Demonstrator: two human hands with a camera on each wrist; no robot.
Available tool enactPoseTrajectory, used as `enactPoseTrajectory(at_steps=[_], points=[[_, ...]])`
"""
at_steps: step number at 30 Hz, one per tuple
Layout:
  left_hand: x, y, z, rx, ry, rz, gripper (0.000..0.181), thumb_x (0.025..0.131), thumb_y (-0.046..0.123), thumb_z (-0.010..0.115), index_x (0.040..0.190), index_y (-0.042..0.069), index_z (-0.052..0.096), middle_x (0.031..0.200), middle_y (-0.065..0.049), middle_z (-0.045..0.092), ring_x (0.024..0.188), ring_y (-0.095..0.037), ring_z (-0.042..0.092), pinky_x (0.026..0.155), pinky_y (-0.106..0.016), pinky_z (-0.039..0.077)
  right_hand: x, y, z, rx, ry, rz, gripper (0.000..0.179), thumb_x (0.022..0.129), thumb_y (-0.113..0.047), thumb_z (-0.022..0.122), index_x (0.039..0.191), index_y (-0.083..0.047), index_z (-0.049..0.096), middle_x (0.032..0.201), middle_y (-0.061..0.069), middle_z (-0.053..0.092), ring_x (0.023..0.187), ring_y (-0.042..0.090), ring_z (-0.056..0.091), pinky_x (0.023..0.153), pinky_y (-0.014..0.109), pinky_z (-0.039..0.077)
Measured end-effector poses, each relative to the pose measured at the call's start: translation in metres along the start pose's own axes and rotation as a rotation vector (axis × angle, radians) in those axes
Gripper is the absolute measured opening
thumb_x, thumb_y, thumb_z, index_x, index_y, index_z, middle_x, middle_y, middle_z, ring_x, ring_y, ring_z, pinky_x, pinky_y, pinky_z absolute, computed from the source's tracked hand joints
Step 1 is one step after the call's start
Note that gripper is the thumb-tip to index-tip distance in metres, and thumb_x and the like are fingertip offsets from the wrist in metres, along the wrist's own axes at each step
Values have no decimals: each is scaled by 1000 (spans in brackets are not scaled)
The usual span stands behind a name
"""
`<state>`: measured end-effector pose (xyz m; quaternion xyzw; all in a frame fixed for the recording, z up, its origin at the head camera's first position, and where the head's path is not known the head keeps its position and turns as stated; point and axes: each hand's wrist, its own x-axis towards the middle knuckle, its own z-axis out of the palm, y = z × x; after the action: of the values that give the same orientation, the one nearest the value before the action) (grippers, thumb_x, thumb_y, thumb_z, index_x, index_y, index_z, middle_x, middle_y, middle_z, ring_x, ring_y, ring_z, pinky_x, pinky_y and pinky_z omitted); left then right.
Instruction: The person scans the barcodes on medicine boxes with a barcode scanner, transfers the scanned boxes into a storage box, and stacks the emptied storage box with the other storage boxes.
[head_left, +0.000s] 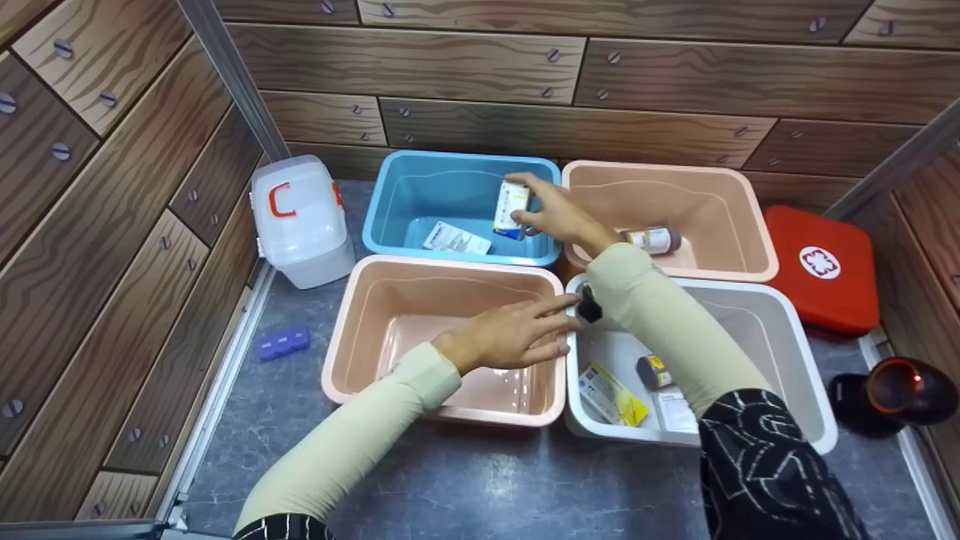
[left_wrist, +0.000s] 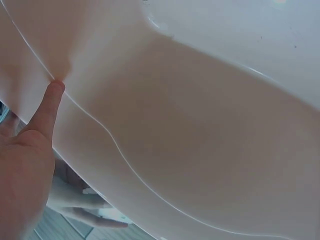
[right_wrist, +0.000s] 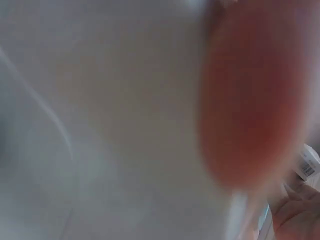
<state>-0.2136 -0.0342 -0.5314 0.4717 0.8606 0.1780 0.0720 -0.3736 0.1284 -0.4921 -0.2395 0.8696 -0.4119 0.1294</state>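
Note:
Over the blue tub (head_left: 390,161), my right hand (head_left: 555,210) pinches a small white medicine box (head_left: 512,206) with a blue end, thumb and fingers on its sides. Another white medicine box (head_left: 456,238) lies on that tub's floor. My left hand (head_left: 514,334) is above the near peach tub (head_left: 337,330), its fingers stretched toward the rim shared with the white tub (head_left: 810,390). In the left wrist view, the left thumb (left_wrist: 52,100) points down along the tub's inner wall. A blurred fingertip (right_wrist: 252,110) fills much of the right wrist view.
The far peach tub (head_left: 727,180) contains a pill bottle (head_left: 654,240). Inside the white tub are a yellow-and-white box (head_left: 611,395), a dark bottle (head_left: 654,372) and a white box (head_left: 675,411). Around stand a clear case (head_left: 300,225), purple pill organizer (head_left: 283,343), red first-aid case (head_left: 825,277) and black scanner (head_left: 907,394).

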Motion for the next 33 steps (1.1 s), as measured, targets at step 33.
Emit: enactPoseTrajectory(at_steps=[33], points=[[1,0,-2,-10,-7,14,51,116,49,45,161,27,53,182,-1,26,159,-33,45,129,-49,41,-212,82,-72,-207,-492,77,45,98,-23,80,138,-5,70,131,16,76,122,34,72,108,49,59]])
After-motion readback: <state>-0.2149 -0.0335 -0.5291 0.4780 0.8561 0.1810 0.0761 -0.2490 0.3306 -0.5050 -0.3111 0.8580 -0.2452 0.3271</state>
